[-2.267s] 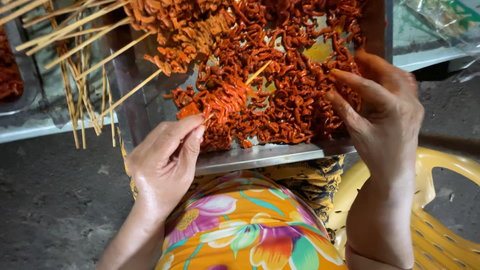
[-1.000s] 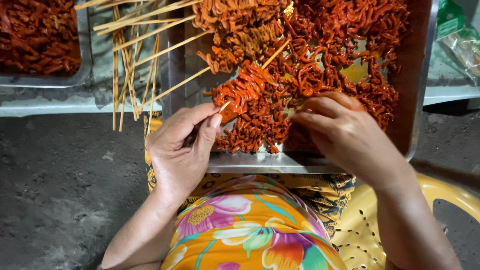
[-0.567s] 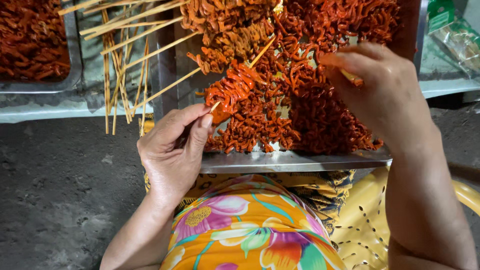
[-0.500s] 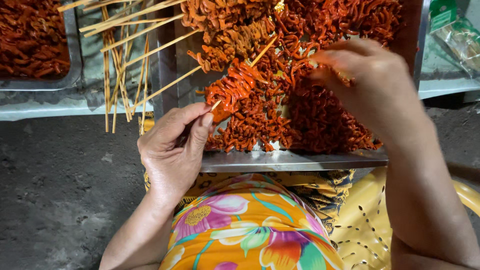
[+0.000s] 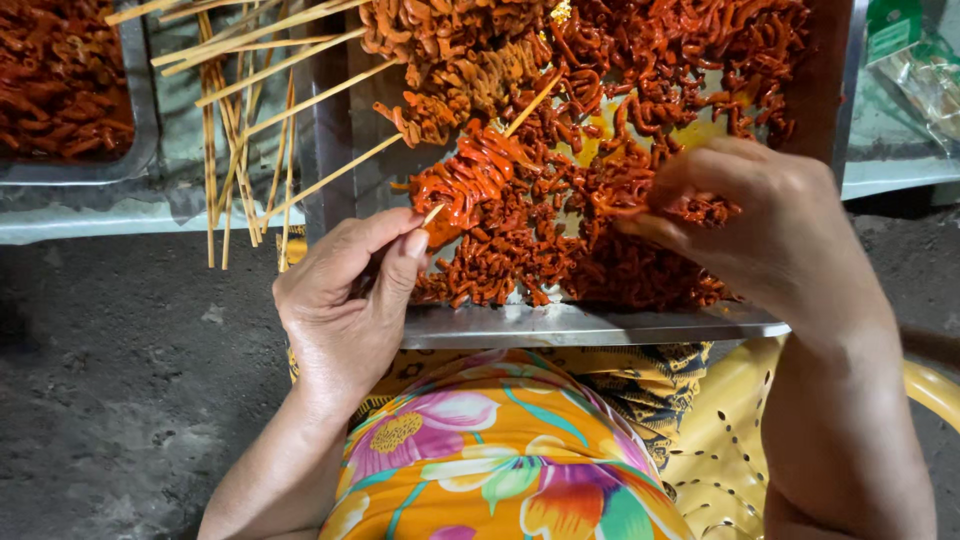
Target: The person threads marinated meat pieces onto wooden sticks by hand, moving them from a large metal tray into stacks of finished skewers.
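Observation:
A steel tray rests in front of me, heaped with red-orange marinated meat strips. My left hand pinches the near end of a bamboo skewer that has a bunch of red strips threaded on it and lies slanting over the tray. My right hand is over the tray's right part, fingers closed on a few strips lifted from the heap.
Several bare bamboo skewers lie across the tray's left rim and the ledge. A second tray of red meat sits at far left. A yellow plastic chair is under me, dark concrete floor at left, plastic bags at upper right.
My right hand dropped from the upper right of the heap toward the middle and pinched up strips. The left hand kept hold of the loaded skewer in the same place.

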